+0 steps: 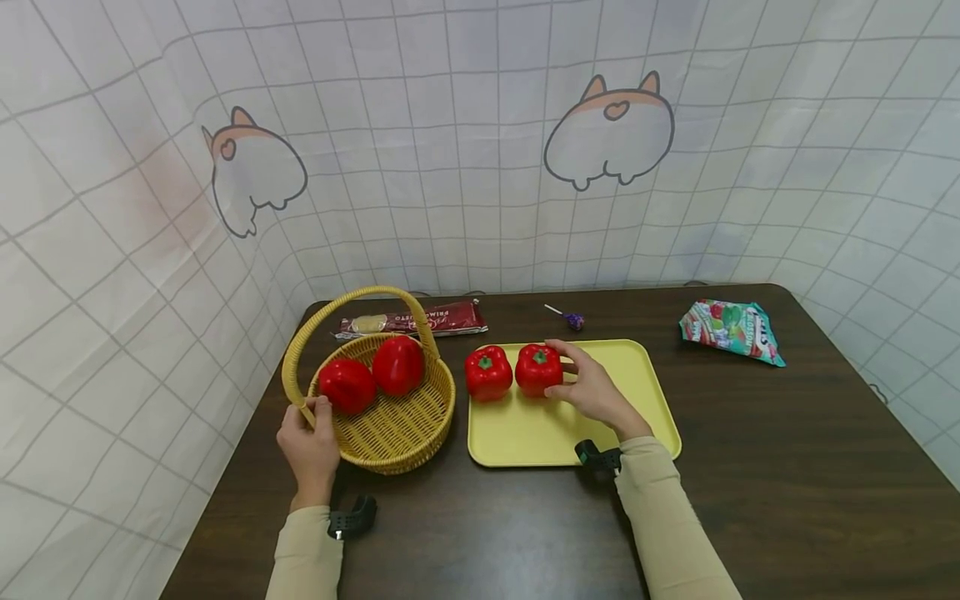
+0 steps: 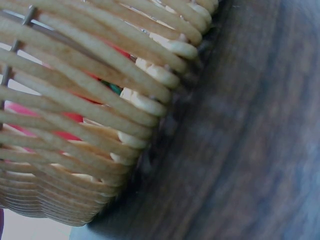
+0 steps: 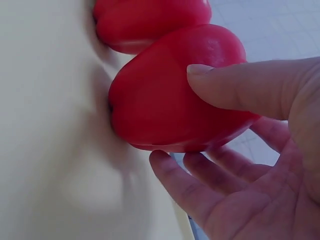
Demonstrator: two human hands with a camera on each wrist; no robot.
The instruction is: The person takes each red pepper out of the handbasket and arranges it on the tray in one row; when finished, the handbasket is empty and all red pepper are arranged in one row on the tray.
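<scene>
My left hand (image 1: pixel 309 446) grips the yellow wicker basket (image 1: pixel 405 463) at its near left side, where the arched handle (image 1: pixel 360 294) meets the rim. Two red bell peppers lie inside it, one at the left (image 1: pixel 347 386) and one at the back (image 1: pixel 398 365). The left wrist view shows the woven wall (image 2: pixel 100 105) close up, with red showing through the gaps. My right hand (image 1: pixel 595 392) holds a red bell pepper (image 3: pixel 160 105) between thumb and fingers, over the yellow tray (image 1: pixel 517 437). Beside it on the tray sits another red bell pepper (image 1: pixel 488 373).
Behind the basket lies a long dark red packet (image 1: pixel 453 318). A lollipop (image 1: pixel 573 321) with a purple wrapper is behind the tray, and a green and pink candy bag (image 1: pixel 733 332) lies at the back right. A white gridded cloth (image 1: pixel 480 208) hangs behind the dark table (image 1: pixel 487 533).
</scene>
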